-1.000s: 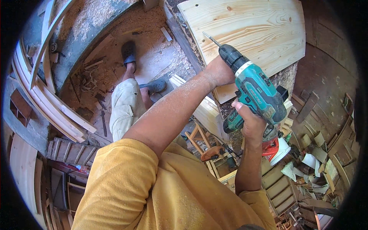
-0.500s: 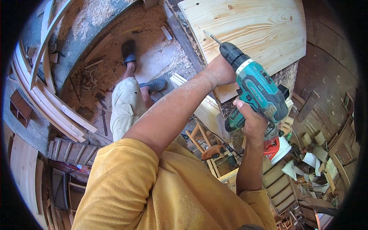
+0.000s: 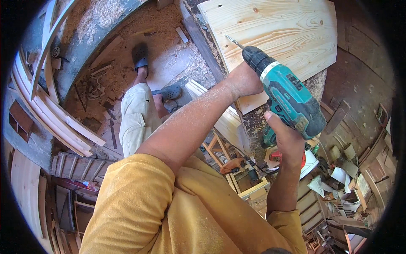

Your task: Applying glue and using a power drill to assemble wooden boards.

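A teal and black cordless drill (image 3: pixel 292 95) is held above the bench by my right hand (image 3: pixel 287 133). The thumb lies along its side near the handle, and the other fingers are mostly hidden. Its thin bit (image 3: pixel 233 40) points up and left over a pale wooden panel (image 3: pixel 292 34). Close beside the black chuck (image 3: pixel 253 57) is my left hand (image 3: pixel 245 80), over the panel's near left edge. The drill covers its fingers, so whether they touch the tool or hold anything cannot be seen.
Curved wooden strips (image 3: pixel 50 110) lie stacked on the left. Sawdust and scraps cover the floor around my clogs (image 3: pixel 167 92). Pale boards (image 3: pixel 228 122) lean below the bench edge. Offcuts and papers (image 3: pixel 342 175) clutter the right, near a red and white object (image 3: pixel 308 163).
My right hand has moved slightly right, and the rear of the drill has swung right and down. The bit end and my left hand have stayed nearly in place.
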